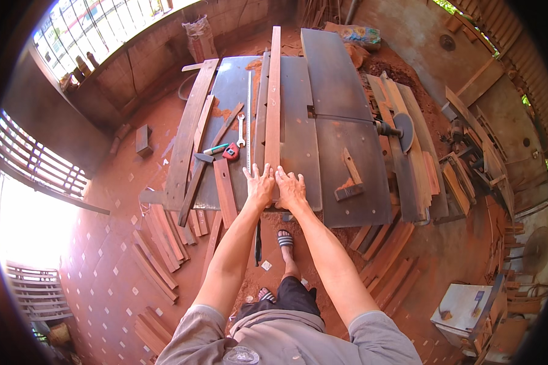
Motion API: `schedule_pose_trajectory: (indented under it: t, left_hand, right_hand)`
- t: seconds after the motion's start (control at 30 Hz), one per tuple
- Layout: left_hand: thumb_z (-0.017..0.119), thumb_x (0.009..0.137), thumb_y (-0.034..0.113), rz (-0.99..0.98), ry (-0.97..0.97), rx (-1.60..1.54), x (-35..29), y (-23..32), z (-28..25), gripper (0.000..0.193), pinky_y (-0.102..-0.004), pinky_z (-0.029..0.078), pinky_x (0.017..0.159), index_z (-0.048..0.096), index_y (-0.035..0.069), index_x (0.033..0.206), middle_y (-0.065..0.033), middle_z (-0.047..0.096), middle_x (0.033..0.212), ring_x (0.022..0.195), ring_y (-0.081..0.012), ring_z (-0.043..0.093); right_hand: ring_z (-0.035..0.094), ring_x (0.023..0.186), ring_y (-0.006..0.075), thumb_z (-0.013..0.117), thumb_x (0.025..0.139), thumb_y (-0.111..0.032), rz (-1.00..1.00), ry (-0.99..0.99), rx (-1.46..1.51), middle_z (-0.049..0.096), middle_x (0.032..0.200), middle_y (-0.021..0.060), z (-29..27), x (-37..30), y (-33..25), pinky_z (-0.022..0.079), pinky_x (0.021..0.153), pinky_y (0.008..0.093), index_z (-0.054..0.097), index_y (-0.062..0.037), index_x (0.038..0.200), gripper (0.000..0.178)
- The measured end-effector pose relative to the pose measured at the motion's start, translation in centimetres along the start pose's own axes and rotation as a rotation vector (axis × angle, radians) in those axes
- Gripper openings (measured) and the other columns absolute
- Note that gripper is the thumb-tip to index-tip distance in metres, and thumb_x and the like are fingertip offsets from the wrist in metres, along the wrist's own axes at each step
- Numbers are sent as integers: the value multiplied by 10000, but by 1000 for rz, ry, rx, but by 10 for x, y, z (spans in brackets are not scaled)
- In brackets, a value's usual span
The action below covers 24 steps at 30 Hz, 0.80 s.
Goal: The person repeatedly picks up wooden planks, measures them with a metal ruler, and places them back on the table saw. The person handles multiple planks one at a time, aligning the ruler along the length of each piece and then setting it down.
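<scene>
A long reddish wooden board (pixel 274 103) lies lengthwise on the metal machine table, beside a narrow dark guide rail (pixel 261 109). My left hand (pixel 260 185) grips the left side of its near end, fingers spread forward. Against the right side of the same end is my right hand (pixel 291 187), its fingers bent over the edge. Both thumbs are hard to make out. Left of the board lie a steel ruler (pixel 249 121), a wrench (pixel 241 130), a red tape measure (pixel 231 151), a green pen (pixel 215 149) and a hammer (pixel 204 157).
A circular blade (pixel 403 132) stands on the machine's right side. A wooden-handled tool (pixel 349 182) rests on the right metal plate (pixel 353 146). Cut strips (pixel 158 243) lie on the dusty tiled floor at left, and more wood (pixel 389 274) at right. A white box-shaped unit (pixel 463 307) stands lower right.
</scene>
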<state>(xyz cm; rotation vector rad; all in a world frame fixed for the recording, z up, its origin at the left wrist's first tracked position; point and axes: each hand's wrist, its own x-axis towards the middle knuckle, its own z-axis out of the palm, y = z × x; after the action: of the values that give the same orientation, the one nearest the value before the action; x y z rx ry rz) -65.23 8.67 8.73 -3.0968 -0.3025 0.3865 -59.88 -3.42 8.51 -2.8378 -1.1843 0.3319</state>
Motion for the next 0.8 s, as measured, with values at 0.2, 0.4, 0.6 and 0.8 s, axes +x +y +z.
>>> schedule_pose_trajectory:
  t: [0.2, 0.4, 0.6, 0.8]
  left_hand:
    - [999, 433, 240, -2, 38, 12, 16, -6, -3, 1281, -772, 257, 1133, 386, 44, 1541, -113, 376, 1622, 1483, -493, 327]
    - [969, 529, 243, -10, -70, 1, 30, -9, -20, 1244, -780, 210, 1147, 344, 81, 1592, -93, 291, 1682, 1498, -510, 294]
    - [951, 554, 225, -24, -104, -18, 48, -13, -31, 1241, -770, 217, 1153, 314, 85, 1610, -80, 273, 1695, 1502, -499, 297]
    - [976, 487, 230, -34, -76, -5, 69, -21, -25, 1295, -782, 233, 1138, 323, 66, 1593, -79, 290, 1687, 1479, -490, 347]
  right_hand:
    - [491, 1389, 275, 1002, 513, -328, -8, 19, 0, 369, 1645, 48, -7, 13, 3, 362, 1170, 554, 414, -117, 1548, 1210]
    - [473, 1408, 273, 995, 530, -318, 15, -17, 14, 362, 1652, 37, -19, 30, 6, 343, 1186, 554, 404, -115, 1559, 1204]
    - [483, 1396, 275, 992, 523, -304, 16, 2, 19, 365, 1649, 37, -15, 48, 16, 349, 1181, 564, 414, -110, 1550, 1195]
    - [470, 1406, 280, 982, 543, -293, 23, 16, 21, 365, 1649, 39, -14, 67, 19, 340, 1193, 568, 415, -107, 1545, 1167]
